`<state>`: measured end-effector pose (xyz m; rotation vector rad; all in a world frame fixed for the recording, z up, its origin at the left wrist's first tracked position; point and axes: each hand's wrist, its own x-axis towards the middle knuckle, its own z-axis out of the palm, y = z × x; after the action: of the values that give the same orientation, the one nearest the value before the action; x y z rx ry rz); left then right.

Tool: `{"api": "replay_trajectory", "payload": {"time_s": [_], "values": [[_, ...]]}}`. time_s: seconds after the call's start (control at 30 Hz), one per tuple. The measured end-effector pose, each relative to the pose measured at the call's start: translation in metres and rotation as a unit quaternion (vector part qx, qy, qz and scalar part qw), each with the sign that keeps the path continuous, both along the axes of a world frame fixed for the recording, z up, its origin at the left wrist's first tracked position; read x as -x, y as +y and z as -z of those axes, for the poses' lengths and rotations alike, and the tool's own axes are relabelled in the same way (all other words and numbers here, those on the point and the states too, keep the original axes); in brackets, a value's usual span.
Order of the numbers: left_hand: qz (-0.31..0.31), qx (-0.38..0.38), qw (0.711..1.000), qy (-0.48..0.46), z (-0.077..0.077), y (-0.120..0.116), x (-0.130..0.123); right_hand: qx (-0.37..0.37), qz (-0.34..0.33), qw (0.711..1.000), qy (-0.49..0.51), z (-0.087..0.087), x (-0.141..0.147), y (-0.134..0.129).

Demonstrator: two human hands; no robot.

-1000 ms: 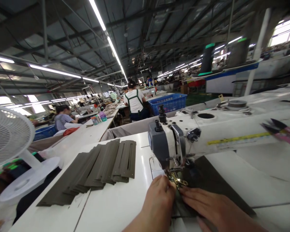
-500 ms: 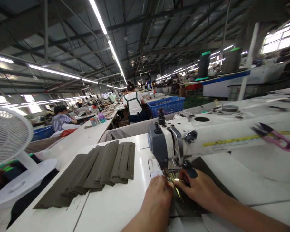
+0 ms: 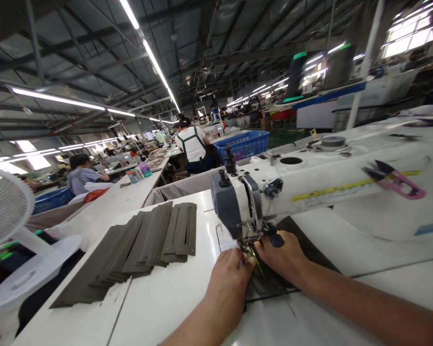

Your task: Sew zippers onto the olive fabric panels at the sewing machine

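At the sewing machine (image 3: 250, 202), both hands work close to the needle area. My left hand (image 3: 228, 276) is closed, thumb and fingertips pinched together at the left edge of a gold-toothed zipper (image 3: 259, 263). To the right of the zipper, my right hand (image 3: 285, 252) has its fingers curled down at the zipper's other edge, and a dark covering shows on one finger. A dark olive fabric piece (image 3: 310, 245) lies under my right hand and forearm, flat on the machine bed. The fingertips are partly hidden by the presser foot area.
A fanned stack of olive strips (image 3: 140, 245) lies on the white table at left, beside a white fan (image 3: 39, 250). Pink-handled thread snips (image 3: 400, 185) rest against the machine arm. Behind are a blue basket (image 3: 245, 144) and a co-worker (image 3: 193, 144).
The view has shifted a little, so most things sit slightly higher and further left. Both hands stay by the needle, and more of the zipper shows between them.
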<state>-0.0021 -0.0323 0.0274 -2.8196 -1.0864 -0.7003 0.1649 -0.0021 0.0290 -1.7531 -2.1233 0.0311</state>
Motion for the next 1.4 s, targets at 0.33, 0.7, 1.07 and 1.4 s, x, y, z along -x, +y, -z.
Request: {"api": "replay_trajectory", "payload": {"time_s": [0.33,0.7,1.07,1.4], "values": [[-0.007,-0.007,1.000,-0.008,0.000,-0.010,0.000,-0.265,-0.301,0.914,-0.057,0.004,-0.026,-0.069],[0.019,-0.085,0.996,-0.006,0.001,-0.016,-0.003,-0.310,-0.273,0.910,-0.038,0.014,-0.016,-0.058],[0.000,-0.077,0.997,0.016,0.005,0.002,-0.004,-0.272,-0.293,0.916,-0.019,0.022,-0.016,-0.037],[-0.039,0.004,0.999,-0.015,0.003,-0.013,0.006,-0.268,-0.267,0.924,-0.053,0.023,-0.024,-0.046]]}}
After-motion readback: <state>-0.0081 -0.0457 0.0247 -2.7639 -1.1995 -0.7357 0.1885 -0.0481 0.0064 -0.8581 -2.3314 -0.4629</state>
